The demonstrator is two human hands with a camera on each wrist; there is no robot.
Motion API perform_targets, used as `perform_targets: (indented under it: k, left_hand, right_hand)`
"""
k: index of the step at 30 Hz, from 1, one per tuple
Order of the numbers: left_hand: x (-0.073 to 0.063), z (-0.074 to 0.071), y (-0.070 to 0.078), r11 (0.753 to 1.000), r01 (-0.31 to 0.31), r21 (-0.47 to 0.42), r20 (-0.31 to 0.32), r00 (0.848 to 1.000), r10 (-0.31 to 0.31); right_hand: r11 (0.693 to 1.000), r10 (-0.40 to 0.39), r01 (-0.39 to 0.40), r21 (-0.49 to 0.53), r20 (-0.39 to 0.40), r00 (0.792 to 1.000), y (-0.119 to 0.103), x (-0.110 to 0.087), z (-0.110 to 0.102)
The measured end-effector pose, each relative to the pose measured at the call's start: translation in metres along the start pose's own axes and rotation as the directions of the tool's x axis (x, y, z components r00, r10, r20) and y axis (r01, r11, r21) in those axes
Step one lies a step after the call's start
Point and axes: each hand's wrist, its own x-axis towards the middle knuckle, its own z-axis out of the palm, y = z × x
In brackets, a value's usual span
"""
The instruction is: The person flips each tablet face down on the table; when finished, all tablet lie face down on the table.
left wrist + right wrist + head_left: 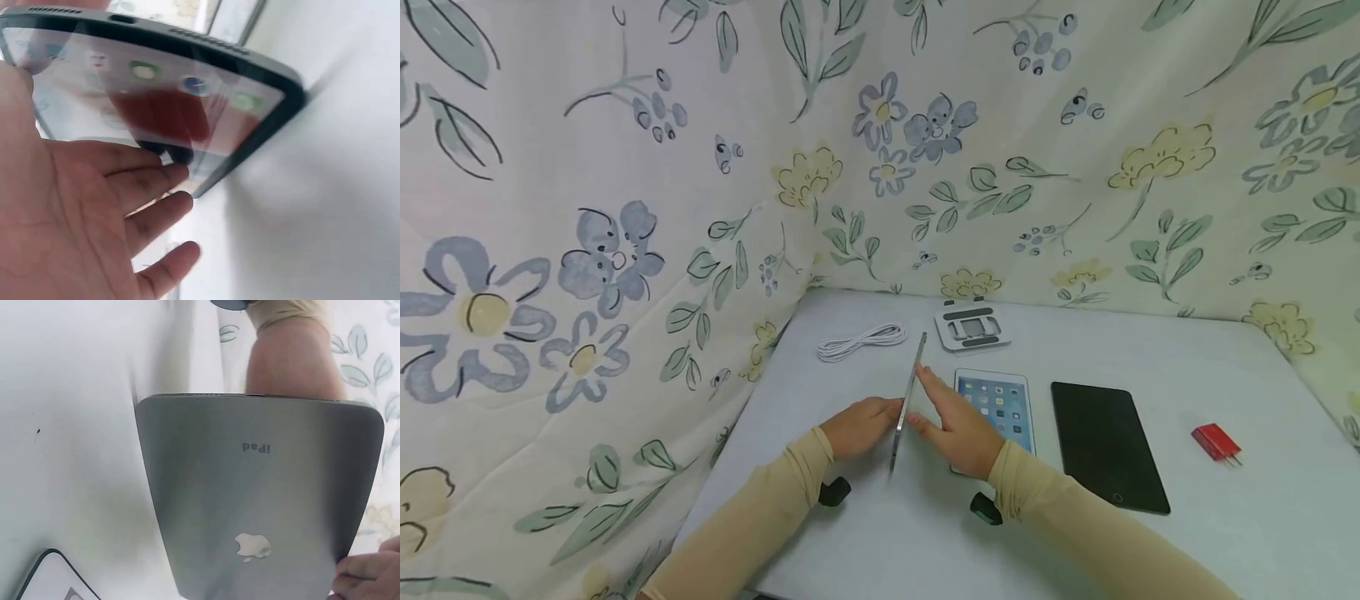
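A grey tablet with a black-bordered lit screen [112,125] stands on its long edge, nearly edge-on in the head view. Its silver back [206,506], with an apple logo and "iPad" lettering, faces the right wrist camera. My right hand [958,425] grips the tablet's upper edge, its fingertips [359,575] at the rim. On the screen side is my left hand [861,427], palm toward the glass with relaxed fingers [150,187] spread close to it. The screen mirrors those fingers.
A white tablet [996,404] lies right of the hands, partly behind the right one. Beyond it are a black tablet [1105,442] and a red charger plug [1213,442]. A coiled white cable [861,342] and a folding stand [973,327] lie farther back. Floral cloth [700,167] surrounds the table.
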Motion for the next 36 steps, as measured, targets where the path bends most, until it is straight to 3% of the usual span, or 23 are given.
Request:
perform_targets:
  k: [4, 7, 13, 17, 24, 30, 36]
  left_hand:
    - [-0.003, -0.012, 0.003, 0.996, -0.072, 0.051, -0.068, 0.995, 0.075]
    - [-0.005, -0.019, 0.004, 0.989, -0.128, 0.075, -0.134, 0.981, 0.137]
    - [-0.011, -0.028, -0.003, 0.954, -0.281, 0.099, -0.248, 0.922, 0.298]
    - [-0.017, -0.032, -0.008, 0.934, -0.316, 0.166, -0.275, 0.895, 0.352]
    - [-0.027, -0.036, -0.021, 0.939, -0.285, 0.191, -0.323, 0.886, 0.334]
    - [-0.034, -0.04, -0.037, 0.953, -0.268, 0.142, -0.365, 0.881, 0.302]
    - [-0.04, -0.041, -0.049, 0.965, -0.247, 0.091, -0.383, 0.886, 0.263]
  right_hand:
    - [1.0, 0.003, -0.003, -0.01, 0.023, 1.0, -0.001, 0.003, 0.005]
    - [1.0, -0.009, 0.01, -0.017, 0.043, 0.999, 0.0, 0.004, 0.01]
    - [1.0, -0.001, 0.001, -0.002, 0.105, 0.994, 0.003, 0.006, 0.02]
    - [0.996, 0.086, -0.081, -0.033, 0.188, 0.978, 0.008, 0.008, 0.027]
    - [0.966, 0.231, -0.182, -0.186, 0.289, 0.929, 0.028, 0.01, 0.042]
    - [0.967, 0.213, -0.151, -0.204, 0.325, 0.921, 0.037, 0.01, 0.048]
    - [0.97, 0.188, -0.119, -0.214, 0.337, 0.923, 0.039, 0.011, 0.049]
